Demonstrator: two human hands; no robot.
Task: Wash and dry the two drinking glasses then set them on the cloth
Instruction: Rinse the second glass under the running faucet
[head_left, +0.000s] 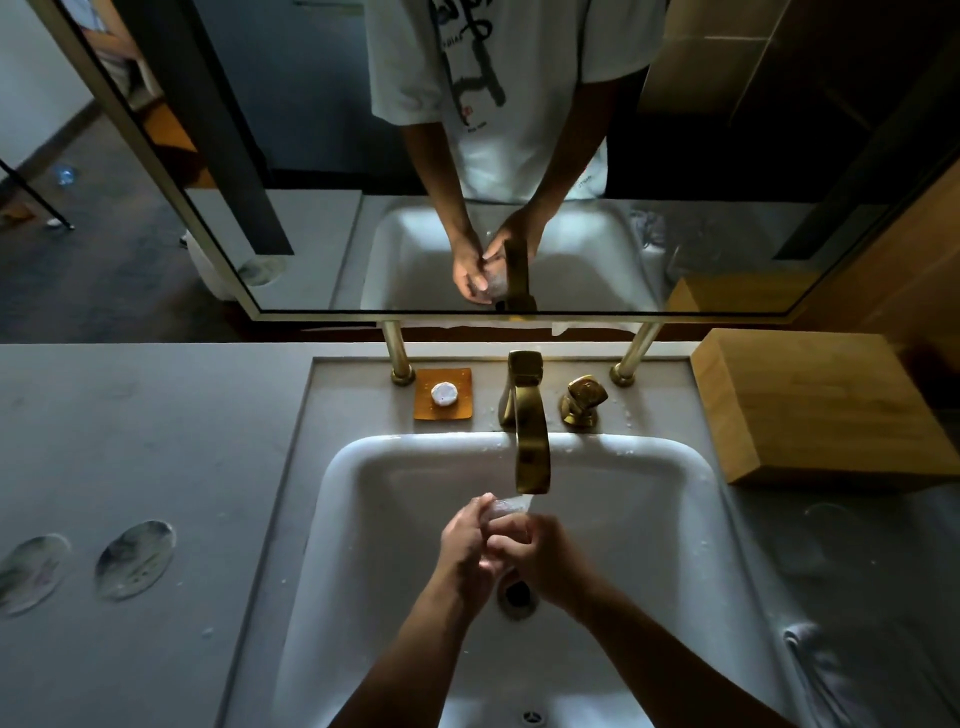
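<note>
Both of my hands are over the white sink basin, closed around one clear drinking glass. My left hand grips its left side and my right hand wraps it from the right, so most of the glass is hidden. Water runs from the brass faucet onto the glass's upper end. A pale cloth lies in shadow on the counter to the right of the sink. On it, a faint clear rim looks like the second glass, though it is too dim to be sure.
A brass tap handle stands right of the spout, and a soap dish with a small soap left of it. A wooden box fills the back right. Two round coasters lie on the left counter. The mirror rises behind the sink.
</note>
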